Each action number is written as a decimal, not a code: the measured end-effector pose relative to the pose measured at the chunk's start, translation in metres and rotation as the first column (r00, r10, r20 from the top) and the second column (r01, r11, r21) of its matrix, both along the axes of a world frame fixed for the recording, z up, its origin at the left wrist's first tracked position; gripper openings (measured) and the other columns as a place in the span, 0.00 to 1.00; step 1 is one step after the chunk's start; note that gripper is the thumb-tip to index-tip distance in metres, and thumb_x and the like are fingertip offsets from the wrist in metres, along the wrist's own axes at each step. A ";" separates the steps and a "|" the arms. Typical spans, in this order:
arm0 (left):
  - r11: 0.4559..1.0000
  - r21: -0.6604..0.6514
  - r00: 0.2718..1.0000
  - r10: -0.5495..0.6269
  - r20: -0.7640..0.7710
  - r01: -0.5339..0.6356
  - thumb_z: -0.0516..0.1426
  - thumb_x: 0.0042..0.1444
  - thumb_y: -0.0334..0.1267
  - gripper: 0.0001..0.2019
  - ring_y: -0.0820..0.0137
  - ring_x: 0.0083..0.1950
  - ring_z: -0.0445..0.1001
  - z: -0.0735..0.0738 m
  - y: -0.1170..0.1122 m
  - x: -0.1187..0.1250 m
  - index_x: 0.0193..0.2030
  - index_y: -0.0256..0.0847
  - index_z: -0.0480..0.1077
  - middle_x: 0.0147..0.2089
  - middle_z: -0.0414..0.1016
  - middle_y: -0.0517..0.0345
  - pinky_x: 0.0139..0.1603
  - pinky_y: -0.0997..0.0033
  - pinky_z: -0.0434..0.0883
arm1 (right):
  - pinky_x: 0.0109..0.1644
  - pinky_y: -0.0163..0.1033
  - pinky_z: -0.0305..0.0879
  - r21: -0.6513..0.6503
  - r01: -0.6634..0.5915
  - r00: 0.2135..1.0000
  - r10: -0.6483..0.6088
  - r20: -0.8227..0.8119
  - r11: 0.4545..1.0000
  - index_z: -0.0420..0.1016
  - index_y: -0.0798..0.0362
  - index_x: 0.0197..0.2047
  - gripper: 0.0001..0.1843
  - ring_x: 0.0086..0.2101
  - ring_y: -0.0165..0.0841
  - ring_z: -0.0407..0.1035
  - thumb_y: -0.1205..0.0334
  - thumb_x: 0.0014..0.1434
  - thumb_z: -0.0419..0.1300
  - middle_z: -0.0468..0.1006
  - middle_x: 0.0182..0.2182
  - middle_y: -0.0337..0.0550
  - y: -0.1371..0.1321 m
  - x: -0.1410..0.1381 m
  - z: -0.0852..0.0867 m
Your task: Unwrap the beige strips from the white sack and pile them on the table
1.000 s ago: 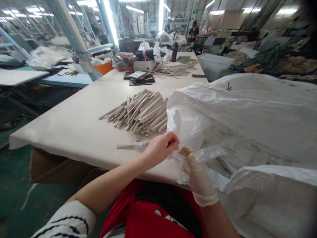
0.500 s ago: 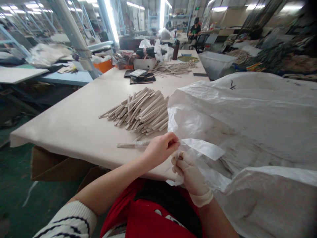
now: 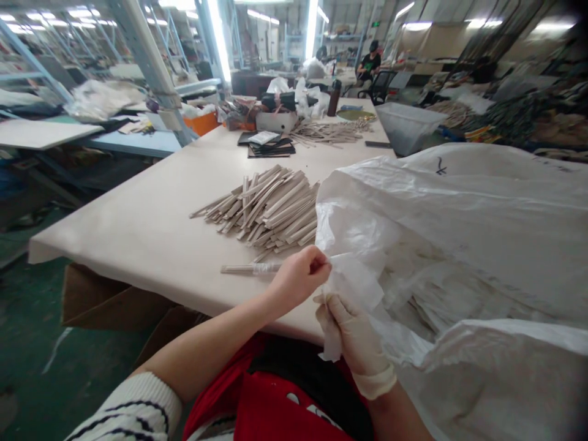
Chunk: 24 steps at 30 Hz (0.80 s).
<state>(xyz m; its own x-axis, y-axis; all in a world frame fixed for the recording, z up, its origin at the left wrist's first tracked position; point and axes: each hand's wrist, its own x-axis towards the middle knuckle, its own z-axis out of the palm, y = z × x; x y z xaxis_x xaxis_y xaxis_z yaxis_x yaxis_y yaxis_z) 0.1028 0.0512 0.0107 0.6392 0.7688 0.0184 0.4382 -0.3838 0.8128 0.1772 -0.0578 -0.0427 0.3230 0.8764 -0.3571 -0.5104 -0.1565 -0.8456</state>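
Observation:
My left hand [image 3: 301, 278] is bare and pinched shut on the torn edge of a thin white plastic liner [image 3: 353, 278]. My right hand [image 3: 351, 334], in a pale latex glove, grips the same liner just below, fingers curled round it. The liner belongs to a big white woven sack [image 3: 459, 208] lying open across the table's right side, with pale sticks faintly visible through the plastic. Just left of my left hand lies a single wrapped stick [image 3: 250, 268]. Behind it sits a heap of flat beige sticks [image 3: 269, 208].
The cream table [image 3: 151, 226] runs away from me. At its far end lie black folders [image 3: 269, 146], more sticks [image 3: 324, 130], a dark bottle [image 3: 333, 98] and a grey bin [image 3: 407, 125]. A person sits far behind. Cardboard boxes [image 3: 105, 300] stand under the near edge.
My gloved right hand has dropped lower and re-gripped the liner, which now bunches between both hands. My left hand stays pinched in nearly the same spot.

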 end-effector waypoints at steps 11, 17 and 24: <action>0.976 -0.216 0.988 0.020 0.152 0.013 0.52 0.51 0.39 0.06 0.80 0.20 0.63 0.004 -0.006 0.000 0.29 0.39 0.61 0.20 0.65 0.67 0.21 0.82 0.59 | 0.20 0.29 0.51 0.062 -0.047 0.917 0.068 -0.394 0.997 0.67 0.54 0.22 0.20 0.16 0.21 0.53 0.46 0.40 0.66 0.61 0.15 0.31 -0.010 -0.001 -0.010; 0.915 -0.404 0.973 0.106 0.204 -0.015 0.51 0.49 0.36 0.05 0.81 0.17 0.59 0.000 -0.008 0.005 0.26 0.39 0.58 0.17 0.61 0.69 0.16 0.83 0.56 | 0.24 0.32 0.56 0.124 -0.170 0.911 0.204 -0.359 0.978 0.72 0.53 0.26 0.17 0.19 0.24 0.58 0.47 0.46 0.63 0.67 0.19 0.36 -0.020 -0.011 -0.006; 0.967 -0.129 0.957 -0.239 -0.162 0.220 0.43 0.59 0.44 0.15 0.78 0.25 0.70 -0.009 0.024 -0.002 0.30 0.38 0.64 0.26 0.72 0.61 0.26 0.80 0.65 | 0.19 0.31 0.47 0.186 -0.267 0.916 0.309 -0.255 0.946 0.65 0.54 0.19 0.18 0.16 0.22 0.50 0.49 0.46 0.63 0.59 0.15 0.32 -0.026 0.001 0.004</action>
<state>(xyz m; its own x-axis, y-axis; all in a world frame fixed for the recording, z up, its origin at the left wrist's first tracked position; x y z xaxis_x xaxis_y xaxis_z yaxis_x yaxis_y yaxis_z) 0.1013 0.0753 0.0014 0.7844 0.5919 -0.1852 0.4878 -0.4042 0.7737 0.1778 -0.0839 -0.0382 -0.0447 0.9649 -0.2587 -0.6783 -0.2194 -0.7013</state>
